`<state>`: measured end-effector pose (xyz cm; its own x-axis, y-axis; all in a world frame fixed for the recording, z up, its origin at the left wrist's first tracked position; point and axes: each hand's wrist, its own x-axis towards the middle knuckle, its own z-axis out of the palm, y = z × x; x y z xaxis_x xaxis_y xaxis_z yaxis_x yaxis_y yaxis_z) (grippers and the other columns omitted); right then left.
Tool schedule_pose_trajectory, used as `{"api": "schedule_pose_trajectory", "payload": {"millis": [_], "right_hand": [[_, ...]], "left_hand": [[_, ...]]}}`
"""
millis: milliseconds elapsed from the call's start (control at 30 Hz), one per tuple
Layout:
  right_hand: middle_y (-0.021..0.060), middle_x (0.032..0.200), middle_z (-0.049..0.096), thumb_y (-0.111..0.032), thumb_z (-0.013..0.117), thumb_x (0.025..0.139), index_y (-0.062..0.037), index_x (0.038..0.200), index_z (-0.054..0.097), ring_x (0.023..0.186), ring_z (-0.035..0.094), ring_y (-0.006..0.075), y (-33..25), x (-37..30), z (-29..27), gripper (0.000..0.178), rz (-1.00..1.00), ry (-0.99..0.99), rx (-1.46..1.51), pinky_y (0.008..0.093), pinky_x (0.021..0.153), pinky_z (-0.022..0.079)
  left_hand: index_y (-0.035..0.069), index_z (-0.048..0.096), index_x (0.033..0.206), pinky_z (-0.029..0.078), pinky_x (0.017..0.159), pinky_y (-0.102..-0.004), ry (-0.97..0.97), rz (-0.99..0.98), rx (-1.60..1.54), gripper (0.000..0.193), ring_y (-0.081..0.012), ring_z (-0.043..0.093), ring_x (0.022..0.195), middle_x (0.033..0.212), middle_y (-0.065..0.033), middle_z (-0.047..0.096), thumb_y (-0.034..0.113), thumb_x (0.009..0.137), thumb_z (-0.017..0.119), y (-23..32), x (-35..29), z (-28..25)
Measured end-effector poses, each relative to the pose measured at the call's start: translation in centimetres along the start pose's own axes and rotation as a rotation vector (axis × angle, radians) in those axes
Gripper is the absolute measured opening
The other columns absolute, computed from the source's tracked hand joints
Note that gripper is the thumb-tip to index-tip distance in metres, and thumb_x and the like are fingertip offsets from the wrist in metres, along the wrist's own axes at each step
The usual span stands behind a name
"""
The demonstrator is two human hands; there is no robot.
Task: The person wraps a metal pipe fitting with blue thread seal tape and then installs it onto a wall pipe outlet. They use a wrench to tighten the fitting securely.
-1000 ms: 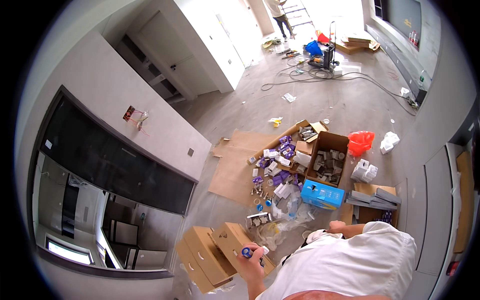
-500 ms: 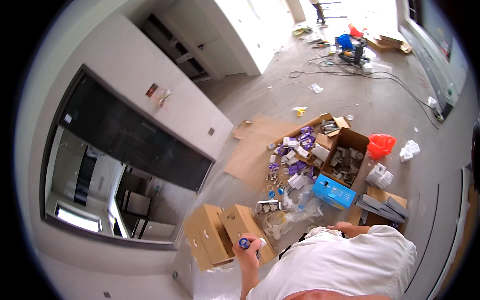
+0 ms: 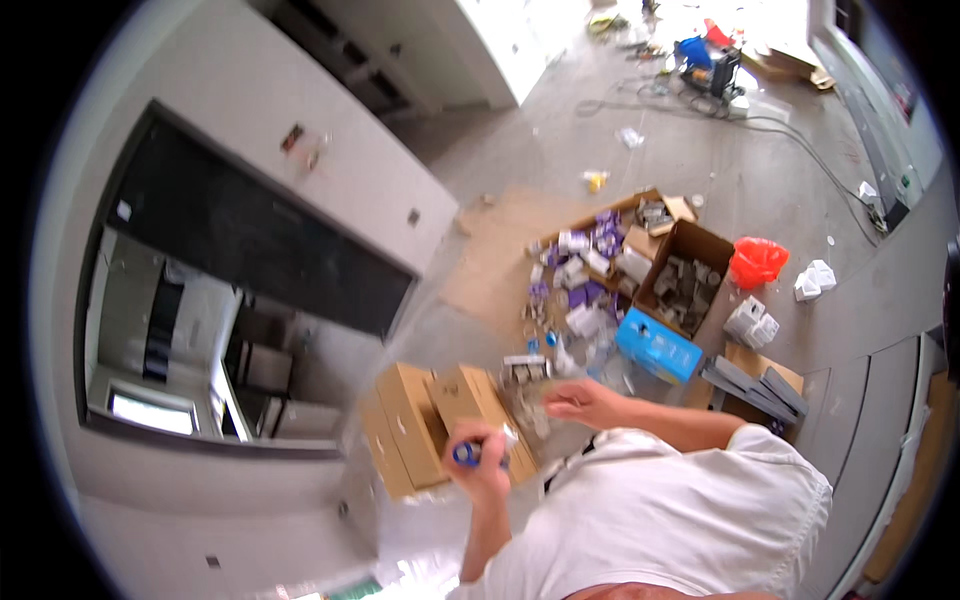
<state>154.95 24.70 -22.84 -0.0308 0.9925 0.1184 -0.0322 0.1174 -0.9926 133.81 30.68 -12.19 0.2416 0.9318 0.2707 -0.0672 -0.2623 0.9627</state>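
Observation:
My left hand (image 3: pixel 482 468) is closed around a small thing with a blue round end (image 3: pixel 466 454); its kind is not clear. A bit of white shows by the fingertips. Just beyond this hand stands a brown cardboard box (image 3: pixel 455 395), with another cardboard box (image 3: pixel 392 440) to its left. My right hand (image 3: pixel 580 400) reaches leftward across the front of my white shirt, above crumpled clear plastic on the floor. Motion blurs its fingers, so their grip cannot be made out.
Ahead lie a pile of small purple and white boxes (image 3: pixel 600 235), an open carton (image 3: pixel 690 250) of grey parts and a blue box (image 3: pixel 658 345). To the right are grey strips (image 3: pixel 750 390), white packs and a red bag (image 3: pixel 758 262). A cable (image 3: pixel 790 130) crosses the floor farther off.
My right hand has come away from my waist and stretched out to the left. My left hand has shifted slightly up and left, still closed on the blue-ended thing. The whole view has tilted.

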Motion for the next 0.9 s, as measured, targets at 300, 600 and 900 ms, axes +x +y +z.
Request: {"api": "schedule_pose_trajectory", "payload": {"millis": [300,600,900], "right_hand": [[0.0108,0.102,0.068,-0.058,0.076,0.092,-0.0016,0.117,0.066,0.087,0.065,0.0285,-10.0,3.4,2.6,0.062,-0.498,-0.026,-0.339,0.0401,0.076,0.053],[0.0107,0.088,0.061,-0.052,0.075,0.091,-0.0058,0.101,0.063,0.082,0.06,0.0341,-10.5,5.6,3.5,0.049,-0.634,-0.018,-0.533,0.0452,0.072,0.045],[0.0158,0.078,0.051,-0.035,0.064,0.098,-0.0049,0.083,0.055,0.075,0.055,0.0402,-8.7,5.1,5.1,0.035,-0.725,0.148,-0.395,0.0487,0.065,0.042]], "left_hand": [[0.0,0.063,0.085,0.045,0.073,-0.0302,0.087,0.072,-0.227,0.007,-0.0165,0.057,0.078,0.087,-0.0089,0.063,-0.004,0.081,0.068,3.6,1.9,0.9],[0.002,0.06,0.085,0.041,0.07,-0.0292,0.079,0.131,-0.024,0.006,-0.0148,0.053,0.076,0.083,-0.0054,0.059,0.001,0.085,0.066,2.9,1.1,0.6],[0.001,0.059,0.112,0.046,0.076,-0.0313,0.275,0.158,-0.008,0.04,-0.015,0.055,0.079,0.092,-0.0036,0.058,0.02,0.085,0.081,1.8,-1.3,2.1]]}}
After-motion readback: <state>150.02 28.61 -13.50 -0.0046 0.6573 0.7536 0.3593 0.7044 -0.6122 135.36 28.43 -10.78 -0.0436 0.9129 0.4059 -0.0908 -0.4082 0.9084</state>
